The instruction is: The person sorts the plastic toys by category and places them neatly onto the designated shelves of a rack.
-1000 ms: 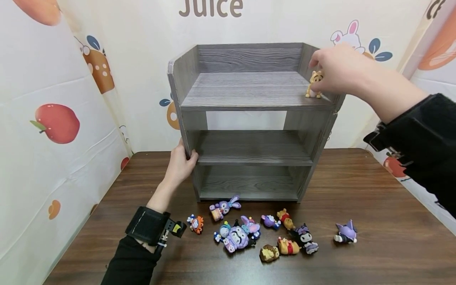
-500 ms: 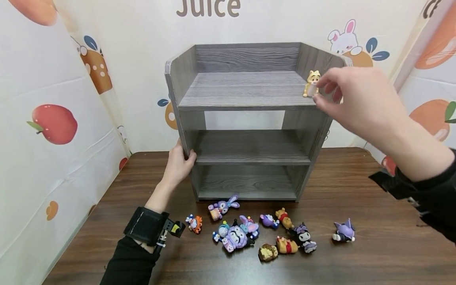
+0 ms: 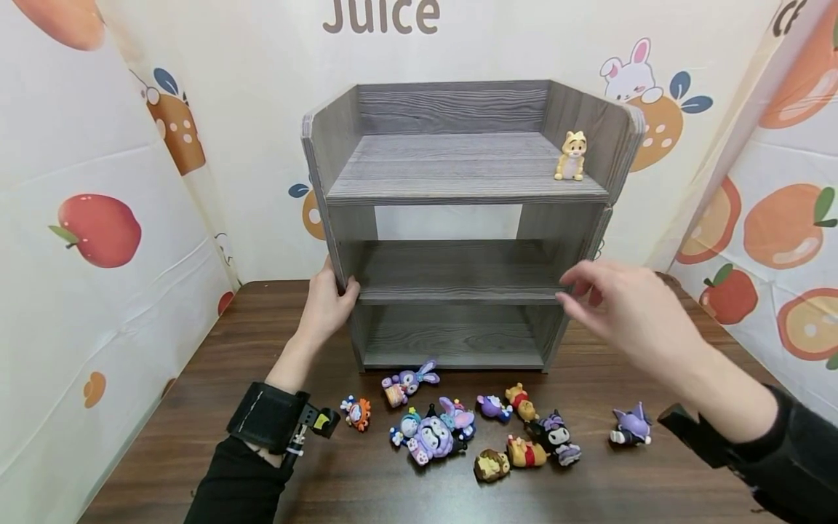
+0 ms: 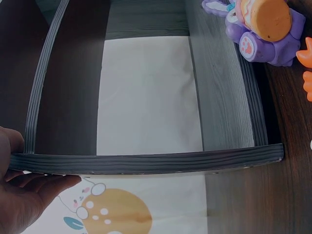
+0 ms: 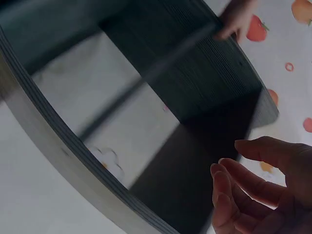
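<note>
A grey wood-grain shelf unit [image 3: 465, 298] stands on the brown table. My left hand [image 3: 327, 300] grips its left side panel; in the left wrist view the thumb is inside and the fingers [image 4: 44, 187] lie along the outer face. A small yellow cat-like figurine [image 3: 572, 156] stands upright at the right end of the top shelf. My right hand [image 3: 625, 306] holds nothing, its fingers loosely bent, in front of the unit's right side. In the right wrist view there is a gap between thumb and fingertips.
On the table before the unit lie several figurines: a purple rabbit with a drum-like piece [image 3: 409, 382], an orange one [image 3: 356, 413], a purple cluster [image 3: 435, 433], bears [image 3: 527, 451], a brown-yellow one [image 3: 492, 465], a black-hooded one [image 3: 559, 440] and a purple-capped one [image 3: 631, 424].
My right hand has let go of the yellow figurine on the top shelf and moved down beside the unit's middle shelf. The left hand has stayed on the side panel.
</note>
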A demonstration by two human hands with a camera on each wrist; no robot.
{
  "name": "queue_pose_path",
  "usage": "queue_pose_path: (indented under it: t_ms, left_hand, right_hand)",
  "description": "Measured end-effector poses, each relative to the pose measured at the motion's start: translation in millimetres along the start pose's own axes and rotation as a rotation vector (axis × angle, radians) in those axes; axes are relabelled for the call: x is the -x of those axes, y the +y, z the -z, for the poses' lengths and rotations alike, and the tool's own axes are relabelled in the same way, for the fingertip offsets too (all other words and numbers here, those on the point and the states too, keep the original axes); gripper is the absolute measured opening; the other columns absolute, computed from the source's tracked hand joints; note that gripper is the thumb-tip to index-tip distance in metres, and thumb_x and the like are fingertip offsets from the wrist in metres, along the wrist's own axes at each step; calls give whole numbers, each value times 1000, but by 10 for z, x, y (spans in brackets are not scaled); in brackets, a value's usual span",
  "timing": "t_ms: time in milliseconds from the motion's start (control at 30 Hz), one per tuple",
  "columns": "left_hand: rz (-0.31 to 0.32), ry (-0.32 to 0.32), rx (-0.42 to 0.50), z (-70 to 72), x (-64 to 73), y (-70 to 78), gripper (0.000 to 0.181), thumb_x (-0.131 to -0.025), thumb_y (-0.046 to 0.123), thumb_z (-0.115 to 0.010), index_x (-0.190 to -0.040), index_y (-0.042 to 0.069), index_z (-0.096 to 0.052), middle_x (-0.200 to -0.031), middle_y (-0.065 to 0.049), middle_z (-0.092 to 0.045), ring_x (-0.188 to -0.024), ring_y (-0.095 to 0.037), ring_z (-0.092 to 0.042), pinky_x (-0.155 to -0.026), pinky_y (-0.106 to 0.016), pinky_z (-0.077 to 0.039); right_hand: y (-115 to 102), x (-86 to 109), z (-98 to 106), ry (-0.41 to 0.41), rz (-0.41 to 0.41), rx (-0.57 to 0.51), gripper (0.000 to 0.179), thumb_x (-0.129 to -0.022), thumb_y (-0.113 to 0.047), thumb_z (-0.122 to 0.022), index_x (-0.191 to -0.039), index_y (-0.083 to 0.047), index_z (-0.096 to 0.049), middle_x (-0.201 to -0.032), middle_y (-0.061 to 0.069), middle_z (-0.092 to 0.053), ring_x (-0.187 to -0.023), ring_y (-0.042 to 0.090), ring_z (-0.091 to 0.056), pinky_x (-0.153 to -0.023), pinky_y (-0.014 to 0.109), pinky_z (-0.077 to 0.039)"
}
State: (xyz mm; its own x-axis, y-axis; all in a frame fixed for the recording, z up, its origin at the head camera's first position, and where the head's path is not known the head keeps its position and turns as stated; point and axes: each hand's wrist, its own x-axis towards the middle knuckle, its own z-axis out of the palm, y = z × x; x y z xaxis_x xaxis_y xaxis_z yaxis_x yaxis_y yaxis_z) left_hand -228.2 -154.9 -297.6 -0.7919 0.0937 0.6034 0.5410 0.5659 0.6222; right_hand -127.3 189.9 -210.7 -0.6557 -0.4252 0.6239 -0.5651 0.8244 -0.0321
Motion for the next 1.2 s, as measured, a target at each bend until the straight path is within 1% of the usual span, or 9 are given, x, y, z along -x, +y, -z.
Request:
queue_pose_path:
  t_ms: [100,233,367,567,700,833,1067,1200]
  left_hand:
    - [-4,3,-4,-2,0,-7,26,-79,-4,-45,-105,-10,-44,-81,-23,-58,-60,-25,-52,-49,-33,-42]
    - [-5,2,0,-4,2,-12,27,-79,-4,-45,-106,-10,-44,-87,-25,-58,-64,-26,-53,-51,-34,-43]
    - [3,-1,2,-7,5,-17,28,-80,-4,-46,-107,-10,-44,-92,-26,-58,-67,-27,-54,-52,-35,-44]
    - [3,-5,4,-7,3,-18,28,-80,-4,-46,-107,-11,-43,-92,-28,-58,-66,-27,-55,-52,-35,-44]
    - [8,-3,2,-6,3,-15,28,-80,-4,-46,-107,-10,-44,-93,-27,-57,-67,-27,-55,-53,-35,-44]
    - [14,0,-3,-9,1,-11,28,-79,-4,-46,-106,-10,-44,-95,-28,-57,-70,-28,-55,-54,-37,-45]
    - [14,-3,4,-10,1,-14,29,-80,-4,-46,-108,-10,-43,-95,-27,-58,-70,-27,-56,-54,-36,-46]
    - [5,-2,6,-7,5,-10,29,-80,-4,-46,-108,-10,-43,-93,-27,-58,-67,-27,-55,-53,-35,-45]
  right_hand:
    - [22,112,-141,-64,-19,-34,9,-72,-9,-68,-78,-7,-62,-64,-4,-56,-55,7,-50,-48,26,-41]
    - [59,241,-320,-157,-66,-101,9,-74,-9,-67,-80,-6,-62,-63,-7,-54,-55,4,-48,-48,23,-41]
    - [102,363,-519,-231,-107,-166,9,-74,-8,-67,-81,-5,-61,-61,-9,-52,-53,2,-47,-47,21,-41]
    - [166,510,-774,-349,-140,-271,13,-74,-8,-68,-82,-2,-59,-61,-9,-52,-53,2,-47,-48,22,-41]
    - [204,579,-908,-414,-160,-324,15,-75,-9,-68,-83,-2,-58,-62,-8,-53,-54,3,-49,-49,22,-42]
    - [226,632,-1018,-460,-180,-350,18,-74,-10,-68,-84,-1,-57,-64,-5,-55,-56,6,-50,-50,24,-42]
    - [231,710,-1172,-568,-263,-402,26,-75,-12,-68,-91,4,-54,-68,-2,-55,-59,7,-50,-53,25,-42]
    - [231,734,-1245,-595,-284,-406,28,-75,-12,-68,-91,5,-53,-67,-1,-53,-58,7,-48,-52,25,-41]
